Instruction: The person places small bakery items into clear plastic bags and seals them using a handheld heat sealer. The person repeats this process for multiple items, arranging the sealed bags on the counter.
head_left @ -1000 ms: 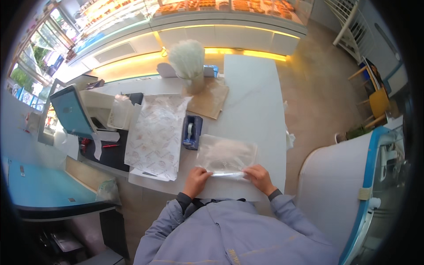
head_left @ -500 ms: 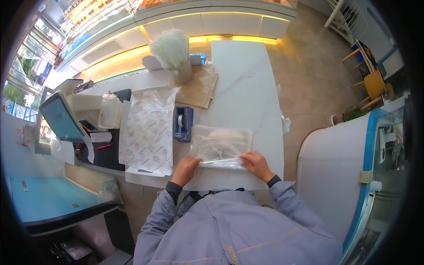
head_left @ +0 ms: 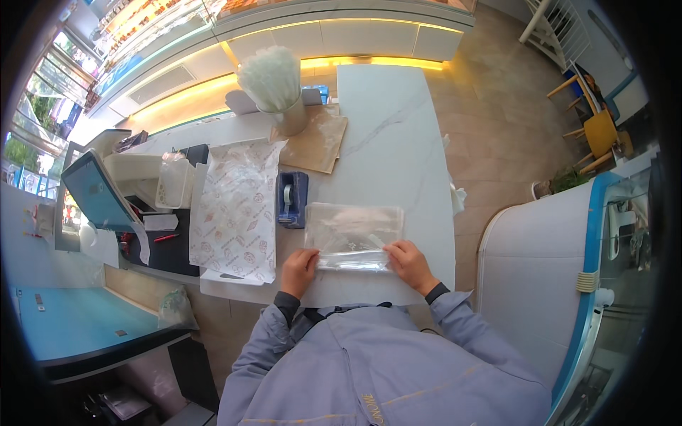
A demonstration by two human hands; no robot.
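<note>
A clear plastic bag point(head_left: 355, 226) lies flat on the white marbled counter point(head_left: 391, 121) in front of me. Its near side is doubled into a shiny strip. My left hand point(head_left: 299, 271) pinches the left end of that strip, fingers closed at the bag's near left corner. At the other end, my right hand point(head_left: 412, 265) is closed on the near right corner, thumb and fingertips together. A blue tape dispenser point(head_left: 292, 200) stands just beyond my left hand, beside the bag's upper left corner.
Printed wrapping paper point(head_left: 238, 206) covers the counter to the left. Behind are a brown sheet point(head_left: 323, 145) and a tub of thin white-wrapped items point(head_left: 273, 82). Farther left are a white basket point(head_left: 175, 181), a red pen point(head_left: 166, 237) and a screen point(head_left: 99, 188).
My left hand has turned slightly and drawn a little left along the bag's near edge. The shiny strip looks flatter and straighter. My right hand has barely moved.
</note>
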